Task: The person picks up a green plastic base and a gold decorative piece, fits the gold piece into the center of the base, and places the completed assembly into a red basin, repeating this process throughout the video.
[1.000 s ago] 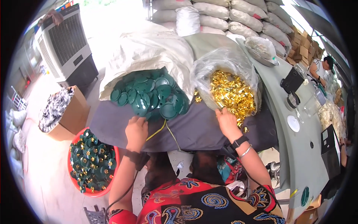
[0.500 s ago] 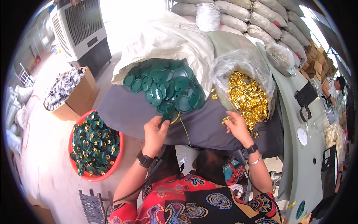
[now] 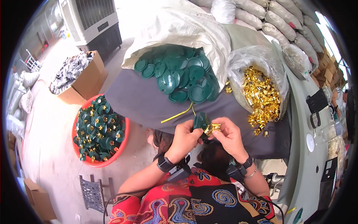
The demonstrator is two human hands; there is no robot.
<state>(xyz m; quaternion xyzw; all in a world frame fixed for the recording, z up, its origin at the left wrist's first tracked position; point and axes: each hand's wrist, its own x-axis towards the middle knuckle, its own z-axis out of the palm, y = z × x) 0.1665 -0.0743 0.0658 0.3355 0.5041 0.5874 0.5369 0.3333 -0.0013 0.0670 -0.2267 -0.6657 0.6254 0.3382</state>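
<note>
My left hand (image 3: 185, 140) pinches a dark green plastic disc (image 3: 201, 121) by its lower part. Close against it, my right hand (image 3: 232, 137) holds a few small shiny gold cup-shaped pieces (image 3: 215, 127) between thumb and fingers. One gold piece lies at the disc's lower edge; whether it is seated on the disc I cannot tell. Both hands are over the near edge of the dark cloth (image 3: 130, 98). Beyond them, loose green discs (image 3: 169, 80) spill from a white woven sack (image 3: 186, 31). Gold pieces (image 3: 261, 95) fill a clear plastic bag (image 3: 238, 61) on the right.
A red tub (image 3: 126, 140) at the left holds green discs with gold centres (image 3: 97, 132). Behind it stand a carton (image 3: 87, 82) of grey scraps and an air cooler (image 3: 91, 18). A yellow-green tie (image 3: 177, 116) lies before the sack. Stacked sacks (image 3: 278, 20) line the back.
My hands have come together: the left drew back from the green pile with a disc, the right moved left from the gold pile with gold pieces. The yellow-green tie now points left.
</note>
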